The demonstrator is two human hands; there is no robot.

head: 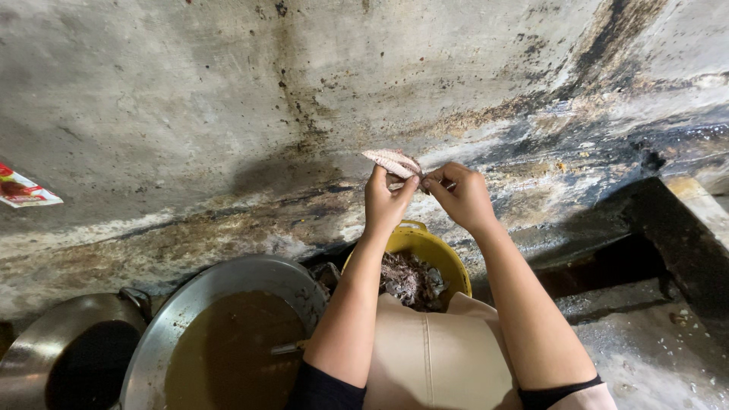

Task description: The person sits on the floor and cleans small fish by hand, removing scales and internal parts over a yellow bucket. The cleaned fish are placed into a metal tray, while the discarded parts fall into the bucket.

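My left hand (386,199) and my right hand (461,196) are raised together in front of the stained concrete wall. Both pinch a small pale, ridged fish piece (392,161), the left from below, the right at its right end. Straight beneath the hands stands a yellow bucket (446,260) filled with dark grey fish scraps (411,279). My knees, under a beige apron (440,353), hide the bucket's near side.
A wide metal basin (203,298) of murky brown water sits at lower left, with a metal pot (55,336) of dark liquid beside it. A red and white wrapper (21,190) lies at the far left. A dark concrete ledge (668,228) runs along the right.
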